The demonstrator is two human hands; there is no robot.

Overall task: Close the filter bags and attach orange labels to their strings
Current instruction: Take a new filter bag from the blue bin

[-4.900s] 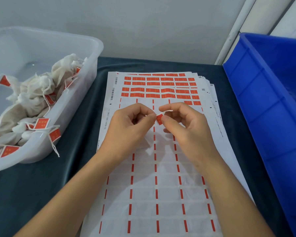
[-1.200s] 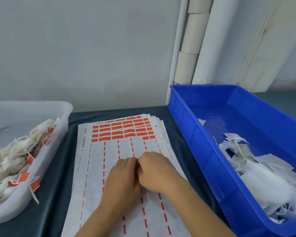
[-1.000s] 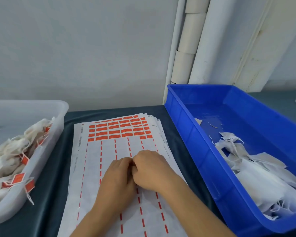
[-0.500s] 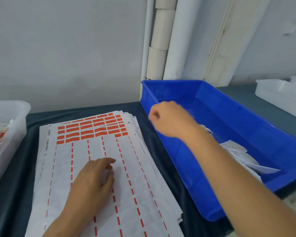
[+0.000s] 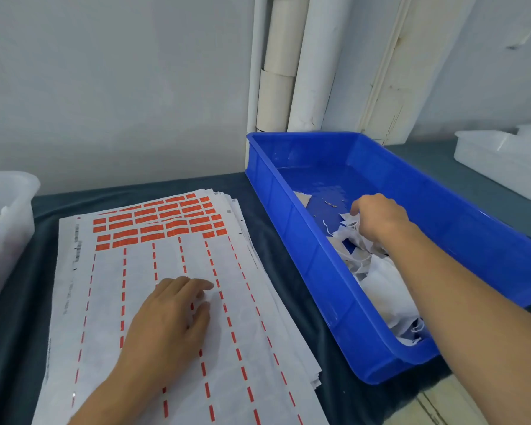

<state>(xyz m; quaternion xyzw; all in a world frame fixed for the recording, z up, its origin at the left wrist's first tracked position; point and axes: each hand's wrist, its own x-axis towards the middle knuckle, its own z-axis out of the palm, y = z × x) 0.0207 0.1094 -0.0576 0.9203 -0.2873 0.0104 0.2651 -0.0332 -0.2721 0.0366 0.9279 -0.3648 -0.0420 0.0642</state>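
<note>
Dark cloth table [image 5: 28, 302], left hand [image 5: 166, 329] flat on label sheets [image 5: 178, 256], right hand [image 5: 377, 216] among filter bags [image 5: 377, 280] (blue bin [image 5: 319, 271])

— Where does the camera sit?
— On the person's head, close above the tabletop [image 5: 258, 210], looking forward and down, turned somewhat right.
— What does it take in?
— Label sheets [image 5: 166, 271] near left, blue bin [image 5: 304, 256] right, wall far behind. Only one view.
</note>
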